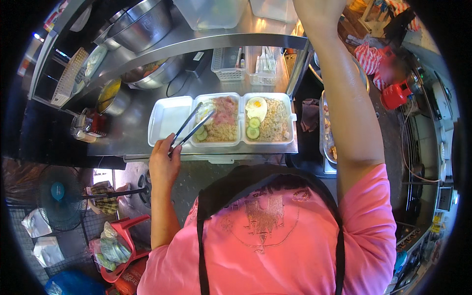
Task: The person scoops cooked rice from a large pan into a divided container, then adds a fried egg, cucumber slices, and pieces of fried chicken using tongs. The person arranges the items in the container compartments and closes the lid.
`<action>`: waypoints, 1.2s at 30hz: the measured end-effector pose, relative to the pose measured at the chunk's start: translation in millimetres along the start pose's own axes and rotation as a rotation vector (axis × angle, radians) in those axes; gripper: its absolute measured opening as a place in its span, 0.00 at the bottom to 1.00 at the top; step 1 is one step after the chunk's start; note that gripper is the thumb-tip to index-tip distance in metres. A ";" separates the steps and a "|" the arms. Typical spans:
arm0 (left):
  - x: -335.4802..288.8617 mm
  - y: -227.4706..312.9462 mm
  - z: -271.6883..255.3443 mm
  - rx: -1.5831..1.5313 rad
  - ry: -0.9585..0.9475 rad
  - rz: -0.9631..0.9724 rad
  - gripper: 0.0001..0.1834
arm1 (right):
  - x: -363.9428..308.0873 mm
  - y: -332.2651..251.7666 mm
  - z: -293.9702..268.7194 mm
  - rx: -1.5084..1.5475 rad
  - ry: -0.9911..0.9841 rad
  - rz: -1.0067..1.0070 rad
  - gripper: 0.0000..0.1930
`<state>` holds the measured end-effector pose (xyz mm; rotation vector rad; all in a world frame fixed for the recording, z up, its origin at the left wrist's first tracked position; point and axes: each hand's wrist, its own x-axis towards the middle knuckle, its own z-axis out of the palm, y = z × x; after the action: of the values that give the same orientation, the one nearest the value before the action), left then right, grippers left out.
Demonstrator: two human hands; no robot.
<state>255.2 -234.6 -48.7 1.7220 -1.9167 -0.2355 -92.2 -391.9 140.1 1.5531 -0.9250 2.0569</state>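
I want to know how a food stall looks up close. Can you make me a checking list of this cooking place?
Surface: steel counter, with a steel shelf above it.
Job's things: three white foam boxes; the left box is empty, the middle box holds rice with pink meat, the right box holds rice, a fried egg and cucumber slices.
Clutter: metal bowls, white baskets, jars.
Grippers: left hand holds metal tongs over the middle box; right hand reaches up out of view.
Cables: black cord on the counter.
Surroundings: fan, red stool, red appliance.
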 end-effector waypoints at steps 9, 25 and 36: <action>-5.4 3.9 9.7 -0.038 -0.098 -0.028 0.20 | 0.3 -2.8 -0.6 0.052 0.000 0.079 0.09; -4.3 9.1 5.0 -0.106 -0.134 -0.003 0.20 | -71.4 -35.2 -90.2 -0.073 -1.057 0.622 0.10; -3.2 3.8 1.7 -0.184 -0.105 0.027 0.19 | -66.6 -82.2 -92.4 -0.237 -1.776 0.528 0.31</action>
<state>251.1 -231.3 -49.2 1.5895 -1.9248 -0.4858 -80.9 -263.9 83.4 2.9900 -2.0660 0.0925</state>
